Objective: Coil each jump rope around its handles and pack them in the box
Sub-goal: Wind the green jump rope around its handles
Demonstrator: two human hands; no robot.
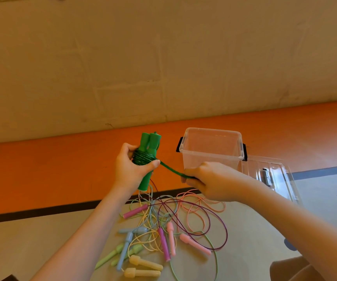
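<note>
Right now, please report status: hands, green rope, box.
Left hand grips green handles, coil wound. Right hand pinches rope tail, taut. Clear box open, nothing seen inside. Other ropes tangled on floor.

Left hand (130,169) grips green handles (149,151) w/ rope coiled round; right hand (206,181) pinches green rope (171,169) taut. Clear box (211,157) behind, loose ropes (163,226) below.

A pale wall (163,57) with faint patched marks fills the upper part of the view. Below it runs an orange floor band (42,175), edged by a black line (52,209). Nearer lies a beige floor (32,244) under warm, even light.
</note>
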